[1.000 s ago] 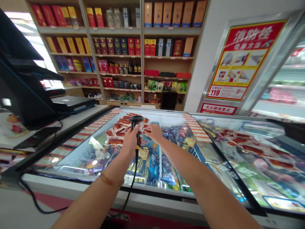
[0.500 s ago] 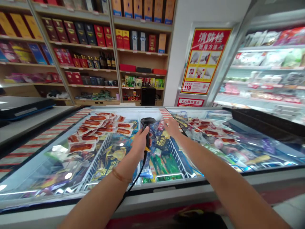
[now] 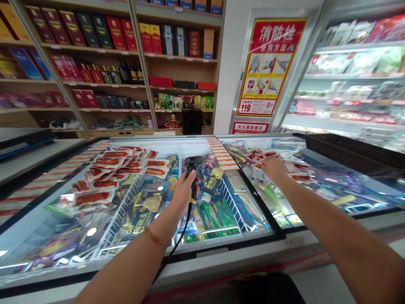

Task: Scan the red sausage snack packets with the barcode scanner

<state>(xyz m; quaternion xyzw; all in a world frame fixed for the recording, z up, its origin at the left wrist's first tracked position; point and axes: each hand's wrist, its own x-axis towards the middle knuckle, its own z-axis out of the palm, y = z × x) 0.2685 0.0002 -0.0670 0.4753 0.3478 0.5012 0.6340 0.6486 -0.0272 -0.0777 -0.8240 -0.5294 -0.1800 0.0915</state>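
Observation:
My left hand (image 3: 186, 190) is wrapped round the handle of a black barcode scanner (image 3: 194, 160), held upright above the glass-topped freezer, its cable hanging down. My right hand (image 3: 274, 169) reaches over the right part of the freezer, at the near side of a pile of sealed sausage packs (image 3: 302, 177). Its fingertips are bent down at the packs; whether they grip one is hidden. A larger pile of sausage packs (image 3: 109, 162) lies on the glass at the left.
Below the glass, wire baskets (image 3: 232, 202) hold bagged frozen food. A black tray (image 3: 354, 154) lies at the right rear, a dark flat device (image 3: 25, 139) at the left. Behind stand shelves of boxes and bottles (image 3: 110, 76), and a lit chiller (image 3: 354, 84).
My right hand has moved right, from beside the scanner to the right-hand sausage packs. My left hand still holds the scanner. The view has shifted slightly.

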